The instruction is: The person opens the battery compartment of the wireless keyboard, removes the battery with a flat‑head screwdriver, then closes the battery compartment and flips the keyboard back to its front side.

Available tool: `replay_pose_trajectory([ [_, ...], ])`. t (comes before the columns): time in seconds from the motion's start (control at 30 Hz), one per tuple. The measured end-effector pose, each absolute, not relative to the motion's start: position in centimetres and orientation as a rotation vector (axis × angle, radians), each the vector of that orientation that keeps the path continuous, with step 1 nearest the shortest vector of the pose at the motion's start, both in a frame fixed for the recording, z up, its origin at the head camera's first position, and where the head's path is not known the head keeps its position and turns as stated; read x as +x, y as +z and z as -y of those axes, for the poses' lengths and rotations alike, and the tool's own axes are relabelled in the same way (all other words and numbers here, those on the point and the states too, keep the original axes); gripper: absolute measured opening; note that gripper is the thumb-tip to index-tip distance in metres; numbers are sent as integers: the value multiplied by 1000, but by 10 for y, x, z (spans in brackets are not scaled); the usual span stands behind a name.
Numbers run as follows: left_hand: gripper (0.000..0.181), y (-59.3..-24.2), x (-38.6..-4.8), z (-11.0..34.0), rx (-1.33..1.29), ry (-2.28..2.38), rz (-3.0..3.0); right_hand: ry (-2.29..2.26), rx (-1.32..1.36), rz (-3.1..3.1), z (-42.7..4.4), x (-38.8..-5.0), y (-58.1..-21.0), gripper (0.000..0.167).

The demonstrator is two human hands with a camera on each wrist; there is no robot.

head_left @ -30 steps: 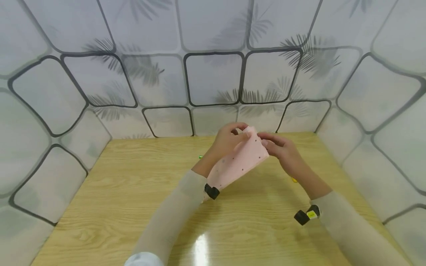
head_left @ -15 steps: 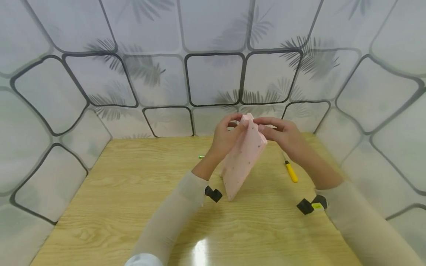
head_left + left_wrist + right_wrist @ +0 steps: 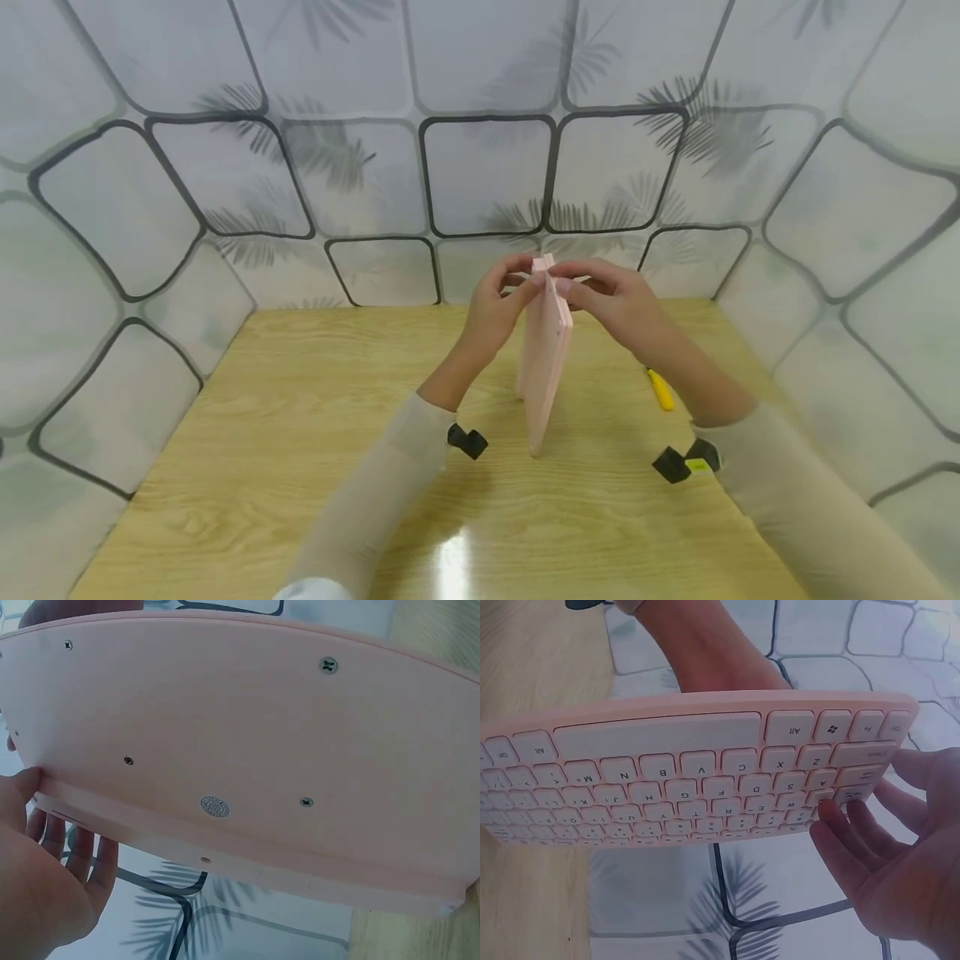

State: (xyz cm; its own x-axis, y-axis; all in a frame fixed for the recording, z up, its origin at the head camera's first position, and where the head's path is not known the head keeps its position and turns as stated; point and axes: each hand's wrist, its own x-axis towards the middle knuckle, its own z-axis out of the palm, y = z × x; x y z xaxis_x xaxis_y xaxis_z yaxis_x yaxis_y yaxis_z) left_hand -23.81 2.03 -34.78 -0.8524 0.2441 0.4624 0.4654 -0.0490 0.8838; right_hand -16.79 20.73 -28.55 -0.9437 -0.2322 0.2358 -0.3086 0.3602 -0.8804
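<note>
A pink computer keyboard (image 3: 545,358) stands on end above the wooden table, thin edge towards me, tilted slightly. My left hand (image 3: 489,315) grips its far end; in the left wrist view the thumb lies on the screwed back panel (image 3: 225,720) and the fingers curl under the thick rim. From the other side my right hand (image 3: 618,302) holds the same end. The right wrist view shows its fingertips (image 3: 831,812) on the corner keys, while the thumb is at the short edge. White keys (image 3: 679,776) face right. The keyboard's lower end is close to the tabletop; contact cannot be told.
A yellow-handled tool (image 3: 660,390), its shaft hidden by my right forearm, lies on the wooden table (image 3: 300,433). Patterned cloth walls (image 3: 487,175) enclose the back and both sides. A small black camera sits on each wrist.
Both hands have turned the keyboard from a slant with its back showing to nearly edge-on, and raised its far end. The yellow handle came into view; a small green item is now hidden.
</note>
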Motion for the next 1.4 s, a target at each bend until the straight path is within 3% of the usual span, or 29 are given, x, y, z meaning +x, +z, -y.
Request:
replay_pose_trajectory([
  [0.6, 46, -329, -223, 43, -987, -2091, 2192, 1859, 636, 2363, -171, -174, -312, 38],
  [1.4, 51, -333, -209, 130, -755, -2162, 2415, 1724, 648, 2616, -143, -183, -405, 35],
])
